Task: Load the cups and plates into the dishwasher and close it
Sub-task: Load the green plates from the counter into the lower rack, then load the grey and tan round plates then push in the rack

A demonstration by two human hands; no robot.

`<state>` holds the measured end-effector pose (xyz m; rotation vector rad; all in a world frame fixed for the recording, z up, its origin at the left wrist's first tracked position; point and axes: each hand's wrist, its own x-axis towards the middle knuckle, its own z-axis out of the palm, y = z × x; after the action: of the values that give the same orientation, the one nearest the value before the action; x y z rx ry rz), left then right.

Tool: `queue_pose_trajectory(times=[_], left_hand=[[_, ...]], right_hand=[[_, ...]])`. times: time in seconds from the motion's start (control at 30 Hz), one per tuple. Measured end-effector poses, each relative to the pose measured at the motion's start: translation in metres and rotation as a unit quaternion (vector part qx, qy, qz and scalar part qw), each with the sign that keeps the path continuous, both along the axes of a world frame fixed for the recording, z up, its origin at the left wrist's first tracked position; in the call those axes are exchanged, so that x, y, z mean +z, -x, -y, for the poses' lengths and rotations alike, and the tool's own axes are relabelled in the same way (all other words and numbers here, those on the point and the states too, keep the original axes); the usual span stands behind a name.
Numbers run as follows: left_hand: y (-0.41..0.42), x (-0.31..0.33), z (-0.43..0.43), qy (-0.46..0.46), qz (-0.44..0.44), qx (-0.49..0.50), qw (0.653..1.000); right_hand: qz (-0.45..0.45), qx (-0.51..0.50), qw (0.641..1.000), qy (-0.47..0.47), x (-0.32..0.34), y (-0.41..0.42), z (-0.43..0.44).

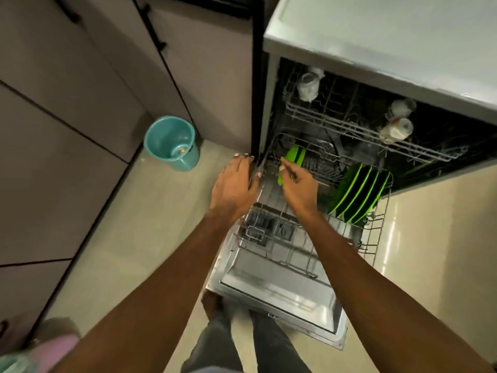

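At the lower rack's back-left corner, what does the right hand (298,184) have?
It pinches a green plate (295,154) by its rim, and the plate stands tilted among the wires there.

And the left hand (234,184)?
Its fingers lie over the left edge of the lower rack (383,216), against the dark frame of the dishwasher (390,36). I cannot tell whether they clasp the wire.

How much room is there?
The door (282,292) lies flat down with the rack pulled out over it. Pale floor (161,211) runs along the door's left edge up to the cabinets (80,90), and more floor shows along its right edge. The person's legs stand at the door's front edge.

Where are the other dishes?
Four plates (357,192), black with bright green rims, stand on edge in a row at the rack's right side. In the upper rack (349,125) one pale cup (308,86) sits at the back-left corner, and two more cups (396,129) lie near its right end.

Any writing?
Small marks by the dispenser dial (282,230) in the door are too blurred to read.

Anything else?
A teal bucket (172,142) stands on the floor against the cabinets, well apart from the door.
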<state>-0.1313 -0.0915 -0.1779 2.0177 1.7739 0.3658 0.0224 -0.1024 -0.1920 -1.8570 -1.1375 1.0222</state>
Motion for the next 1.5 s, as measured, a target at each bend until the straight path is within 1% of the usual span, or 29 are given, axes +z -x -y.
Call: queue_pose_trajectory(times=[0.17,0.33,0.5,0.6,0.73,0.87,0.93,1.2,1.33,1.5], left_hand=[[0.080,0.046,0.023,-0.051,-0.017,0.049,0.997],[0.174,0.091,0.057,-0.071,-0.030,0.104,0.992],[0.295,0.142,0.086,-0.116,-0.038,0.134,0.983],[0.373,0.172,0.101,-0.137,-0.058,0.154,0.977],[0.440,0.204,0.105,-0.162,-0.072,0.177,0.968],[0.506,0.230,0.107,-0.179,-0.063,0.229,0.955],[0.534,0.240,0.104,-0.188,-0.056,0.243,0.950],[0.623,0.257,0.067,-0.197,-0.052,0.294,0.934],[0.670,0.256,0.033,-0.194,-0.051,0.307,0.930],[0.732,0.253,-0.035,-0.191,-0.046,0.321,0.926]], right_hand=[[0.010,0.043,0.998,-0.047,0.055,0.073,0.005],[0.023,0.075,0.993,-0.088,0.099,0.147,0.017],[0.033,0.096,0.985,-0.142,0.138,0.245,0.025],[0.025,0.130,0.978,-0.161,0.167,0.320,0.028],[0.036,0.165,0.964,-0.207,0.199,0.391,0.025],[-0.008,0.191,0.954,-0.232,0.225,0.461,0.011],[-0.016,0.208,0.949,-0.238,0.234,0.491,0.002],[0.014,0.277,0.930,-0.242,0.257,0.586,-0.049],[0.012,0.283,0.926,-0.250,0.258,0.634,-0.087],[0.021,0.286,0.924,-0.253,0.259,0.694,-0.154]])
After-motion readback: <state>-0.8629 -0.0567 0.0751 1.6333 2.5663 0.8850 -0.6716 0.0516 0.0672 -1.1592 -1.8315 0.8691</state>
